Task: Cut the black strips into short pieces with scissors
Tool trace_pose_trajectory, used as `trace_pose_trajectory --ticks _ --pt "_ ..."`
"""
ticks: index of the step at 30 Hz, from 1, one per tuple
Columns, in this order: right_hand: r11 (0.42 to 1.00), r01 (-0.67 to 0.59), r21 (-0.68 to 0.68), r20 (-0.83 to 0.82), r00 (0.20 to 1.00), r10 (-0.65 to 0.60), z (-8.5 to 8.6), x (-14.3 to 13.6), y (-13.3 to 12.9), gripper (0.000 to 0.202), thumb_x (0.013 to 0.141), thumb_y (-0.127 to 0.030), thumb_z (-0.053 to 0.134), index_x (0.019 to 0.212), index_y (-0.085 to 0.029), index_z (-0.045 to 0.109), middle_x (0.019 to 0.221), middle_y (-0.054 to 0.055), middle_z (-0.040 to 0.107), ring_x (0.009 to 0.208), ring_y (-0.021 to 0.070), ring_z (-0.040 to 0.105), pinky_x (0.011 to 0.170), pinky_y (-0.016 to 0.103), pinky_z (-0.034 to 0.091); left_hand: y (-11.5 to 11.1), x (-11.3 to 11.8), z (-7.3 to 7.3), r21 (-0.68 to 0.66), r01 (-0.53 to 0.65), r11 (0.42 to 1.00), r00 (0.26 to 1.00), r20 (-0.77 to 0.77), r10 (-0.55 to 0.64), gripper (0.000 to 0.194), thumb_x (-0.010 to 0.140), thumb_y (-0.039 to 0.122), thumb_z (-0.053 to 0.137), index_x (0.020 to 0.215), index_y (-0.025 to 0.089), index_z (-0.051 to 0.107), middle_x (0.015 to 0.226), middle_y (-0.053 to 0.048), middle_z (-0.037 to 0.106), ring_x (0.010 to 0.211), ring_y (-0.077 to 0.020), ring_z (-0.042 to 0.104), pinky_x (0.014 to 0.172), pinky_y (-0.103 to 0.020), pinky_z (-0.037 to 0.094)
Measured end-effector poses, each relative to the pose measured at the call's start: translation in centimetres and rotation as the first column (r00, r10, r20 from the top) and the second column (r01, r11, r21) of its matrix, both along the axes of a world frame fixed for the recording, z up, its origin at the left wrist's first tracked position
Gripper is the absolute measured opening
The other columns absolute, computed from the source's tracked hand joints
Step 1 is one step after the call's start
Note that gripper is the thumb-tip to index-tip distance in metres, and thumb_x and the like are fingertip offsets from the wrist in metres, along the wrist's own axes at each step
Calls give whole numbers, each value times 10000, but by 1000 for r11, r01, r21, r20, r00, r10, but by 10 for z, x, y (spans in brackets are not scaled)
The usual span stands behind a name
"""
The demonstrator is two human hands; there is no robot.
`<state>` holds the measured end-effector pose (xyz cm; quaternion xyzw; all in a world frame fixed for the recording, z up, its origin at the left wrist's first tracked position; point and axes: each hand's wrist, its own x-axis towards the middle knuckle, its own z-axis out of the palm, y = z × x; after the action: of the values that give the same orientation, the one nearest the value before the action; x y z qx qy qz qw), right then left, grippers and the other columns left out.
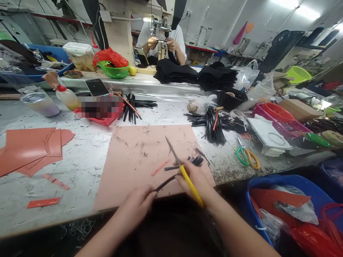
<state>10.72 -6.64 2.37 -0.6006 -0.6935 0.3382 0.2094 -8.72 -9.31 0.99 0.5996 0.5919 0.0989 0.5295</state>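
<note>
Pinching a black strip (165, 183) at its near-left end in the left grip (138, 200), with the far-right end at the fingertips of the right grip (197, 179). Also clasping a yellow-handled tool (189, 181) there, blade aimed far-left. Stretched between both grips, over the mat (128, 157), just nearer than short black pieces (197, 160).

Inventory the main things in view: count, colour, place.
mat: one, pink, middle of bench
short strips: uncounted, black, mat's right side
strip bundles: two, mostly black, bench back
sheets: several, orange-red, bench left
scissors: one pair, green-and-orange handles, bench right
notebook: one, white, bench right
bowl: one, green, on ledge
stacks: two, black, on ledge
tubs: two, blue, lower right
co-worker: one, pale top, behind ledge
bladed tool: one, yellow-handled, over mat
left hand: one, bare, holding black strip
right hand: one, bare, holding tool and strip
</note>
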Motion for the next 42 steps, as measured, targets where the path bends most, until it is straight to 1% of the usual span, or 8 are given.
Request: trace_pose_trajectory --ticks 6,13,19,25,28,31,35,42 --pt "998 -70 -8 319 945 69 8 -7 43 415 776 -153 483 1186 -208 512 814 61 670 728 206 607 611 257 394 9 -14 -6 -26 -161 987 985 -69 159 279 828 376 317 621 219 421 496 57 475 398 -119 423 454 -229 332" --pt "992 -108 -62 424 897 124 3 -5 36 345 758 -191 501 1089 -216 591 755 84 681 716 262 620 593 291 369 18 -9 -15 -31 -200 979 973 -121 195 231 812 307 342 612 219 417 460 55 468 373 -125 421 412 -222 305" --pt "1000 18 -6 331 943 -15 4 26 20 398 779 -235 482 1176 -206 509 814 59 671 739 214 619 643 280 433 17 -6 -15 -68 -205 976 973 -119 196 233 815 307 337 608 220 400 453 64 436 360 -117 405 392 -219 317" --pt "988 155 -26 -69 985 -157 6 47 -9 418 792 -475 484 1086 -185 553 673 26 605 601 185 597 574 284 466 15 1 -15 -100 -228 969 970 -107 217 253 825 320 327 603 216 385 456 62 464 335 -104 414 388 -215 338" --pt "988 88 -125 -78 992 -98 5 49 -26 410 796 -493 474 1058 -190 561 648 20 590 620 188 592 622 297 468 16 2 -19 -103 -248 963 966 -100 238 252 820 312 332 593 216 384 442 64 457 327 -104 418 381 -211 331" --pt "976 -76 -205 -70 996 63 2 47 -38 397 800 -500 457 1024 -191 566 732 39 612 663 194 584 636 293 451 16 1 -22 -100 -262 960 963 -92 253 244 809 309 349 585 218 383 427 69 448 316 -105 414 371 -207 316" --pt "902 -314 -296 -96 949 300 0 39 -44 350 834 -458 395 979 -187 562 860 67 640 761 212 579 680 291 431 16 0 -24 -102 -272 957 960 -90 264 242 805 304 350 583 216 390 421 69 449 304 -100 405 365 -207 306" --pt "846 -405 -347 -120 914 388 -8 23 -43 276 864 -427 361 844 -197 512 747 27 588 663 166 518 606 239 387 17 2 -22 -122 -281 952 958 -89 271 222 796 309 363 601 214 412 408 76 438 305 -102 401 354 -203 295"
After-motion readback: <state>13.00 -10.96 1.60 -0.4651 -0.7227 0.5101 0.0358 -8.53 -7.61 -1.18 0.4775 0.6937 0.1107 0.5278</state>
